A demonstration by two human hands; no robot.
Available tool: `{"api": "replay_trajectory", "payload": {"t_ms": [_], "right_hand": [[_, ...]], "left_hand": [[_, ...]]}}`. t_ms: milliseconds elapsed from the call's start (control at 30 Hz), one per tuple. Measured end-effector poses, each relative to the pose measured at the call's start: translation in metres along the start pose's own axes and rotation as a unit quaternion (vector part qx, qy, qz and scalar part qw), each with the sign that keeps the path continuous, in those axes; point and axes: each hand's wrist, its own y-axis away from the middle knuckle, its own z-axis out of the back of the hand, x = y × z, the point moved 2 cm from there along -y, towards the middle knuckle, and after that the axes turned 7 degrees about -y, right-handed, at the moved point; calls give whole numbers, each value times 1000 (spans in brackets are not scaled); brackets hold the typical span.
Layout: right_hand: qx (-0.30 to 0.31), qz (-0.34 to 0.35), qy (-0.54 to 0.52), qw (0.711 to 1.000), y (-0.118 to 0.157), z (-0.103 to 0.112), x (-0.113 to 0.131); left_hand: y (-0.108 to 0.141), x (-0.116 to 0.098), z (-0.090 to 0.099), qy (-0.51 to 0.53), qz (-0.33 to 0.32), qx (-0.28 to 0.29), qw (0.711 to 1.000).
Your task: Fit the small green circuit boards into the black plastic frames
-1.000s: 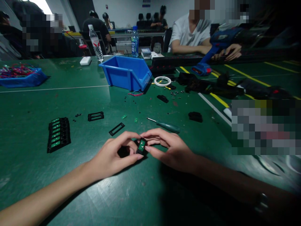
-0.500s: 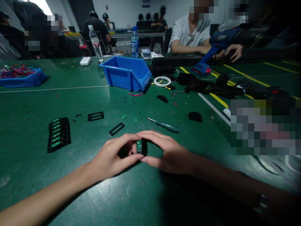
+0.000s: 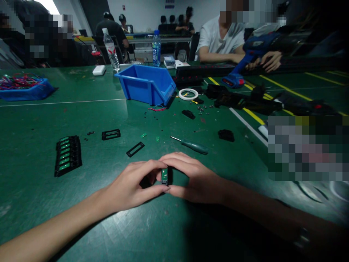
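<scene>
Between my two hands is a small black housing with a green circuit board on its face. My left hand pinches it between thumb and fingers, from the left. My right hand closes on it from the other side, fingertips meeting those of the left. Its far side is hidden by the fingers. Beyond the hands lie a black rectangular frame, a green-handled screwdriver and two tiny green boards, one of them a small square piece. A row of similar black housings with green boards rests at the left.
A blue bin stands past the small parts. Another blue tray holds coloured wires. A white ring lies near loose screws. At the right are a blue cordless drill and a co-worker's hand.
Both hands have shifted the small housing slightly to the right and nearer to me. My left fingertips now lie over its top end. The parts on the table have stayed put.
</scene>
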Motion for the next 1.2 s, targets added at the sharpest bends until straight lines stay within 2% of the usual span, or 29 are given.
{"api": "replay_trajectory", "payload": {"t_ms": [200, 500, 733, 900, 1200], "right_hand": [[12, 21, -10, 1000, 0, 1, 1], [9, 1, -3, 1000, 0, -1, 1], [10, -8, 3, 1000, 0, -1, -1], [13, -12, 11, 1000, 0, -3, -2], [14, -17, 8, 1000, 0, -2, -1]], "left_hand": [[0, 0, 1, 12, -2, 4, 1000], [0, -1, 4, 7, -21, -24, 999], [1, -2, 2, -32, -43, -58, 997], [2, -3, 1, -59, -62, -63, 994], [0, -4, 2, -67, -42, -56, 995]]}}
